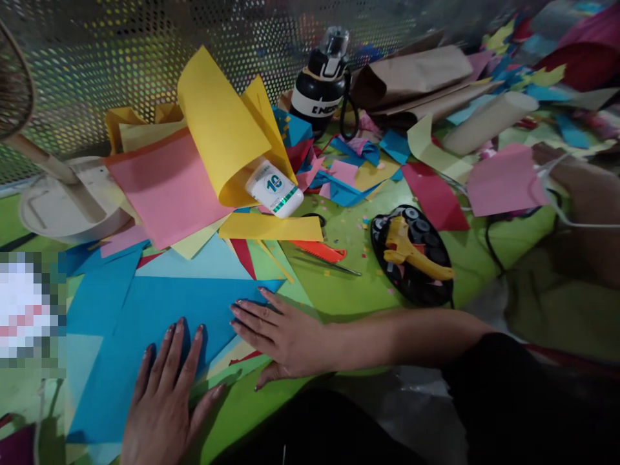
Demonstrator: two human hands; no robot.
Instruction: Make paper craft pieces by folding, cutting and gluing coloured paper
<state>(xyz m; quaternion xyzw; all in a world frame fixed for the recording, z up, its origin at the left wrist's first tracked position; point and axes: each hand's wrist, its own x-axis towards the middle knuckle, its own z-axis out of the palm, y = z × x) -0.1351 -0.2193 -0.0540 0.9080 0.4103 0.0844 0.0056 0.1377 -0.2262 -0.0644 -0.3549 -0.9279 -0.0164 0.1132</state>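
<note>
A large sheet of blue paper (pixel 159 303) lies over other coloured sheets on the green table. My left hand (pixel 162 394) rests palm down on its lower part, fingers spread and holding nothing. From the right, my right hand (pixel 285 332) reaches across with its fingers stretched flat over the blue sheet's right edge. Pale and green paper strips (pixel 232 365) show between the two hands. Just beyond my right hand are scissors (pixel 334 263) and an orange-red cutter (pixel 322 250), beside a yellow paper strip (pixel 271 227).
A yellow glue gun (pixel 411 252) rests on a black tray (pixel 421 290). Behind stand a white tub (pixel 275 188), a rolled yellow sheet (pixel 217 123) and a black bottle (pixel 320 90). A white round base (pixel 72 200) is at left. Another person's arm (pixel 586 200) is at right.
</note>
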